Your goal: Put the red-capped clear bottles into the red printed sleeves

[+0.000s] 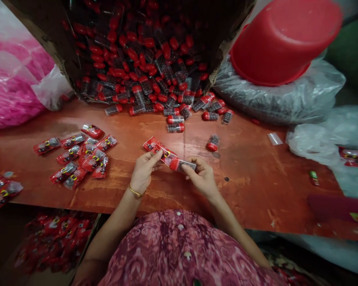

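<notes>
My left hand (144, 169) pinches a flat red printed wrapper (154, 145) between thumb and fingers, above the reddish table (244, 174). In my right hand (201, 174) is a clear tube with a red cap (175, 164) and dark contents, held by its clear end. The cap end meets the right end of the wrapper; whether it sits inside the wrapper's mouth is too small to tell. A pile of wrapped tubes (91, 157) lies to the left of my hands. One loose capped tube (213, 143) stands beyond my right hand.
A large open carton (35, 35) of red-capped tubes spills onto the table's back. Behind at right, a red tub (280, 43) rests on a clear sack (274, 99). A bag of pink pieces (14, 83) is at left. Below the front edge lie more red packets (56, 238).
</notes>
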{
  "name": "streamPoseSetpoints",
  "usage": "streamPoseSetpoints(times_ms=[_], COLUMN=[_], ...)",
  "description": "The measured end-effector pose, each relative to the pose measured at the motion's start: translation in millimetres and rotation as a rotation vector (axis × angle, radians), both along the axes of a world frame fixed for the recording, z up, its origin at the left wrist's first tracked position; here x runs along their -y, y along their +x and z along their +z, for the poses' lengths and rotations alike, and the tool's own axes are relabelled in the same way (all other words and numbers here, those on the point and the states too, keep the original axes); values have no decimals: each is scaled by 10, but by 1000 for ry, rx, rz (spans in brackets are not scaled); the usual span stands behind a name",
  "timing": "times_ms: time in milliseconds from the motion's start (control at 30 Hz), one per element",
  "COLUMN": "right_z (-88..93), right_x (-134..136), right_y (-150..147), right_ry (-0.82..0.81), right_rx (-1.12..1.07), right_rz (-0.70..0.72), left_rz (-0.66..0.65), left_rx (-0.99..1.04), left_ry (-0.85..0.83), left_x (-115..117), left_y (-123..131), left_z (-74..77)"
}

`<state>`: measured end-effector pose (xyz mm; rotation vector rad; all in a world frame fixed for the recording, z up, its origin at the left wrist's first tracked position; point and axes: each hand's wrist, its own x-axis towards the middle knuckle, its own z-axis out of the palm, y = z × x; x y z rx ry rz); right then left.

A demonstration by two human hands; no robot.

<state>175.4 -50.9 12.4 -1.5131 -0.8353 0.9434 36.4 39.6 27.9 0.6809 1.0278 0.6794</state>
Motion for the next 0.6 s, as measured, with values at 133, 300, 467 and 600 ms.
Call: streamPoseSetpoints(times_ms=[133, 300, 467, 600], right_z=[-6, -25, -96, -104], right_x=[-9, -4, 2, -26], right_y=[-35, -87, -151, -226], right_ry=[2, -8, 24, 61], right_rx=[16, -12, -36, -64], right_rz=[15, 21, -83, -68], left_rz=[41, 114, 172, 202], left_rx=[24, 24, 67, 126], left_ry=[32, 130, 109, 83], left_x=[22, 55, 92, 161], left_y=[49, 98, 130, 212], left_z=[-7, -17, -39, -66])
